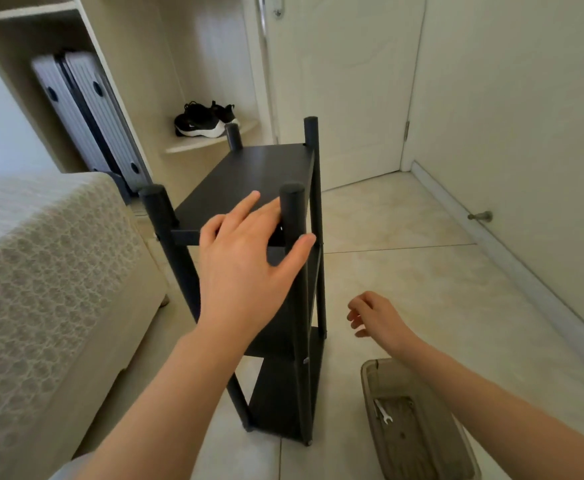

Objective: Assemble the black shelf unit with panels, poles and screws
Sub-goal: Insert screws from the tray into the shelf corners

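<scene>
Shelf (280, 396) stands upright, long axis vertical: flat matte black panels (249, 174), round poles (292, 209). Left hand (245, 265) spread flat at the near pole, gripping nothing. Right hand (375, 317) loosely curled, empty.

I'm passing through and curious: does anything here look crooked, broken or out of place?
Nothing clearly does. The black shelf unit stands on the floor with its panels in place; its slight lean may be only the wide lens. The left hand reaches for a pole top, and the wrench lies in the tray.
</scene>
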Demonstrator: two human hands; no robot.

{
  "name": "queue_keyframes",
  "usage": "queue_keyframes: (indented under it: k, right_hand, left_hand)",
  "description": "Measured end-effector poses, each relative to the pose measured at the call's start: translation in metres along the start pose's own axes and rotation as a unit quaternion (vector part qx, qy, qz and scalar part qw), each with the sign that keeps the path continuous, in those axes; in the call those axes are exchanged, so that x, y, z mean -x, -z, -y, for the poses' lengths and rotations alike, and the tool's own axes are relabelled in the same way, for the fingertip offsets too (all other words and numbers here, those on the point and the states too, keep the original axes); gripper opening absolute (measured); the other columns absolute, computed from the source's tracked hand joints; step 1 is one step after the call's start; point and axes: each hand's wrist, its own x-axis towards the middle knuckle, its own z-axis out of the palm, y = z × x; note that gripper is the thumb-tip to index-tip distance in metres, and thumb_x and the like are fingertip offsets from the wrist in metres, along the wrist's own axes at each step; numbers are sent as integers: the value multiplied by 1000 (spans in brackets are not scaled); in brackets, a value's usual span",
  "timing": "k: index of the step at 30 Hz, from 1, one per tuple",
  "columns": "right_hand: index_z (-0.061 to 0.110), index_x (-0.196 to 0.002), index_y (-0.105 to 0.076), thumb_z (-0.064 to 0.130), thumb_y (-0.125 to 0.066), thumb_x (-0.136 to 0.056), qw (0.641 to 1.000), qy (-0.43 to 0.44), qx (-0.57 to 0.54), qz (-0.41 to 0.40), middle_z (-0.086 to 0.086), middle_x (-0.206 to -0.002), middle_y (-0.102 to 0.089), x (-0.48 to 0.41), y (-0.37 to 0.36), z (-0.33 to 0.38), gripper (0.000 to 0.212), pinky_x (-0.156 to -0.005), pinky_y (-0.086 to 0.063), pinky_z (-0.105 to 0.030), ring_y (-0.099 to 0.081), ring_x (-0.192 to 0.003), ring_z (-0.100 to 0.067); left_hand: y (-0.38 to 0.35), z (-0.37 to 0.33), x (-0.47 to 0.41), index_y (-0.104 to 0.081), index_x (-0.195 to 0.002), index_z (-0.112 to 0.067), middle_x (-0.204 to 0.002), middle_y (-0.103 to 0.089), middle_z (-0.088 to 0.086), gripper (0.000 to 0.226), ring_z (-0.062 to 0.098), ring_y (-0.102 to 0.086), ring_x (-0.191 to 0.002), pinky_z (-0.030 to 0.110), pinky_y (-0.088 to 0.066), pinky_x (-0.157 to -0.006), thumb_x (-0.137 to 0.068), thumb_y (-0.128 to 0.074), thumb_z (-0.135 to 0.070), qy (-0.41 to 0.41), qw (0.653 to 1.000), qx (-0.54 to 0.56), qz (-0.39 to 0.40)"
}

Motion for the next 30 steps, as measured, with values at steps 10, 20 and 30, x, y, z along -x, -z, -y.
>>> queue_keyframes:
  k: [10, 20, 30]
  right_hand:
    - [12, -106, -57, 28, -43, -102, 987, -22, -148, 57, -5, -86, -74, 38, -50, 80, 22, -72, -58, -33, -73, -80, -15]
    - [14, -119, -55, 31, -39, -105, 986, -71, -92, 119, -6, -88, -76, 31, -57, 107, 28, -68, -57, -31, -74, -81, -19]
    - [10, -108, -51, 24, -27, -107, 995, -17, -27, 99, -3, -67, -67, -2, -91, 154, 28, -67, -50, -28, -64, -59, -11]
  left_hand:
    - [11, 3, -3, -60, -135, -30, -139, -60, -13, 60, 11, -39, -142, 31, -15, -114, -91, -37, -64, 13, 999, 1, 45]
    - [12, 21, -13, -58, -137, -34, -146, -53, -15, 53, 9, -33, -146, 30, -7, -117, -95, -44, -63, 55, 997, 26, 40]
    - [39, 87, -46, -63, -133, -32, -142, -57, -14, 50, 10, -41, -141, 42, -19, -123, -93, -52, -61, 174, 983, 60, -1]
